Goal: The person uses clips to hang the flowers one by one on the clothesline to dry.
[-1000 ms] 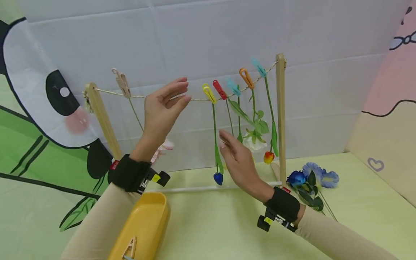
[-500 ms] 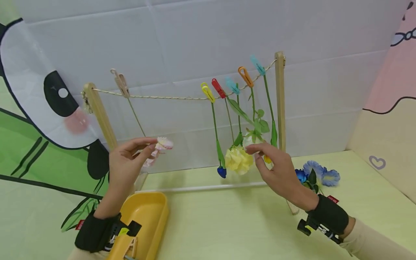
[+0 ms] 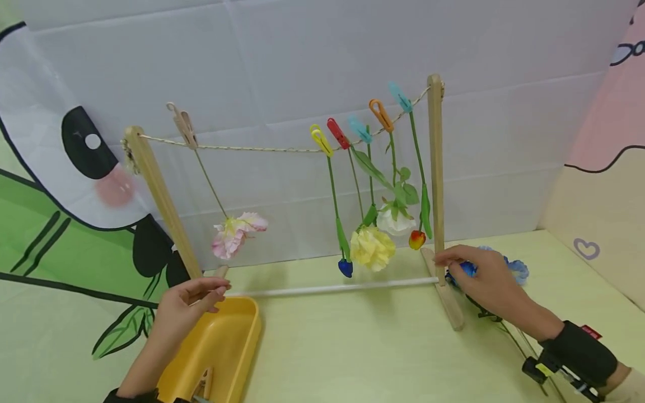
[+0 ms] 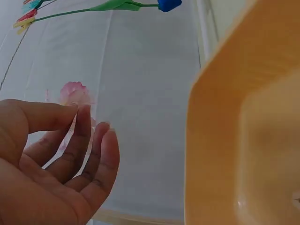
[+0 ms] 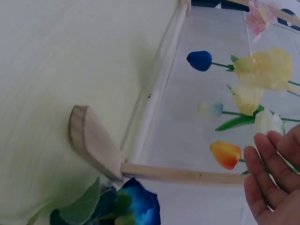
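Note:
My left hand is above the far end of the yellow bin, fingers loosely bent and holding nothing. Over at the right, my right hand hovers in front of the blue flowers, partly hiding them, with nothing between its fingers. A pink flower hangs head down from a beige clothespin on the rope. Further right, a yellow clothespin holds a blue tulip. A yellow flower, a white rose and an orange tulip hang beyond it.
Two wooden posts carry the rope, joined low down by a white rod. Inside the bin lies a wooden clothespin. Long stems of the blue flowers reach toward the table's front right. A printed cloth stands behind.
Both hands have come down from the rope and moved apart, the left toward the bin, the right toward the blue flowers. The pink and yellow flowers are now uncovered.

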{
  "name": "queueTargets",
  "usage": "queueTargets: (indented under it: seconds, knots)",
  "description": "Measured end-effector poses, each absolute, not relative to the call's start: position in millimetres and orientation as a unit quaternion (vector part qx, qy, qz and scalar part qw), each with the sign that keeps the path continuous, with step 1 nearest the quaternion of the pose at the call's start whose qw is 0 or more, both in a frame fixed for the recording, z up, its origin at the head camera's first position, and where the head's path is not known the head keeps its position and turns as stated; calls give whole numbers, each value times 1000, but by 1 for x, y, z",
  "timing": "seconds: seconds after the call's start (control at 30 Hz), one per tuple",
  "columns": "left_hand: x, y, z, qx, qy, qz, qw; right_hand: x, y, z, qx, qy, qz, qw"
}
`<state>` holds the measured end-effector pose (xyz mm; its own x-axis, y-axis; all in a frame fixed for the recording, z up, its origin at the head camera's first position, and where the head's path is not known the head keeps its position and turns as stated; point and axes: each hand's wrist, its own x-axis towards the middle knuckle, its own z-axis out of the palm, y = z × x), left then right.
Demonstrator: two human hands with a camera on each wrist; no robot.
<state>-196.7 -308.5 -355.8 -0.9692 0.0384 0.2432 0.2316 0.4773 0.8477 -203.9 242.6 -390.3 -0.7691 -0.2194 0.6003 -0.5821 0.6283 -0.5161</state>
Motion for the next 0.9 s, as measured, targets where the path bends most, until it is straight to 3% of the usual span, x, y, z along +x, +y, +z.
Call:
queueTargets:
  seconds: [0.23, 0.47, 0.67, 0.9]
  knots:
    - [-191, -315, -366, -94, -895, -435, 27, -194, 280, -402, 212, -897, 328, 205]
    - [-195, -320, -374, -171, -927, -333, 27, -182, 307, -423, 209, -920, 286, 168]
    - [-197, -330, -384, -194, -933, -299, -44, -182, 326, -440, 268, -916, 235, 186]
    - [-194, -338, -394, -200, -939, -255, -111, -179, 342, -454, 331, -916, 180, 139]
